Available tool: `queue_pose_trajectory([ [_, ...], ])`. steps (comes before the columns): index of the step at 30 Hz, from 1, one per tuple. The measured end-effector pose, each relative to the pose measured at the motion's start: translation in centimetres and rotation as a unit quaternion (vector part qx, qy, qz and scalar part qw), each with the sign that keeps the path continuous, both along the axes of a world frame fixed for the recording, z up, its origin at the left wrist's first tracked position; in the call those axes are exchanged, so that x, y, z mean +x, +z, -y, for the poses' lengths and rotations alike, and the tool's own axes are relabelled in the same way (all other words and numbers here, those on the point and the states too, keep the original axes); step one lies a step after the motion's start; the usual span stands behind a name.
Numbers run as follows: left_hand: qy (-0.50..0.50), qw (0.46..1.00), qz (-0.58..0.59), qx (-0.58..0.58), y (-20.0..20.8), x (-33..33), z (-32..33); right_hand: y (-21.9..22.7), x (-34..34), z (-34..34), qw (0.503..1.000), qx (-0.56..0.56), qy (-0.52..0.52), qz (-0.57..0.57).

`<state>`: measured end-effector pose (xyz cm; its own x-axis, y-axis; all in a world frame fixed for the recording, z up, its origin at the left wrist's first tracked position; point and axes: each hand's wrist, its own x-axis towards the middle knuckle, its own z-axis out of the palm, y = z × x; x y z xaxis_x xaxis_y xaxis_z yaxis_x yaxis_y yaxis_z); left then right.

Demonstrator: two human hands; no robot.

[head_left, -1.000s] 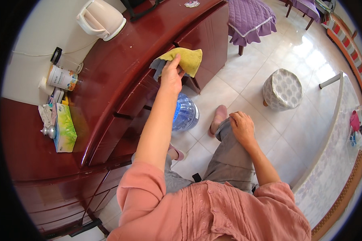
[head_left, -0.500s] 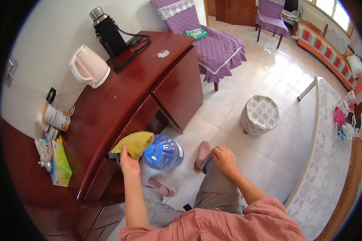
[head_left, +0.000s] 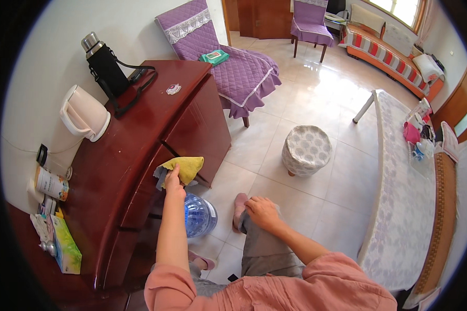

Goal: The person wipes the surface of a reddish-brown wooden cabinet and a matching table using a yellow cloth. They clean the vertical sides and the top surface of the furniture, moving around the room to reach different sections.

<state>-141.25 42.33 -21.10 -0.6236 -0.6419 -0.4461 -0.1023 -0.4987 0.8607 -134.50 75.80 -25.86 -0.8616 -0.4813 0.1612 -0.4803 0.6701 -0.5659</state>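
My left hand (head_left: 174,181) is closed around a yellow cloth (head_left: 188,166) with a grey side showing at its lower edge. The cloth is at the front of the dark red wooden cabinet (head_left: 135,140), near its drawer and door; whether it presses on the wood I cannot tell. Below that hand, a large clear blue water bottle (head_left: 201,217) stands on the floor, partly hidden by my left forearm. My right hand (head_left: 262,211) lies on my bent knee, fingers stretched out and holding nothing.
On the cabinet are a pale pink kettle (head_left: 85,114), a black-cased flask (head_left: 108,72), a canister (head_left: 52,184) and a green tissue pack (head_left: 66,246). A purple-covered chair (head_left: 238,75) stands beyond it. A round stool (head_left: 307,149) and a cloth-covered table (head_left: 399,217) are to the right.
My left hand has carried the yellow cloth forward along the cabinet front, away from me. The view has shifted, so the room appears further left. My right hand stays on my knee.
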Motion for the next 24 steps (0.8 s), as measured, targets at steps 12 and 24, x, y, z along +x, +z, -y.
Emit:
queue_pose_trajectory([
  [12, 0.093, 0.967, -0.224, 0.081, 7.3, 12.5, 2.7, -0.7, 0.3, -1.7, 0.999, -0.03, -0.027, -0.031],
  [24, 0.042, 0.978, -0.202, 0.006, 9.9, 7.7, 0.6, -0.3, -0.1, -0.2, 0.999, -0.016, -0.031, -0.019],
])
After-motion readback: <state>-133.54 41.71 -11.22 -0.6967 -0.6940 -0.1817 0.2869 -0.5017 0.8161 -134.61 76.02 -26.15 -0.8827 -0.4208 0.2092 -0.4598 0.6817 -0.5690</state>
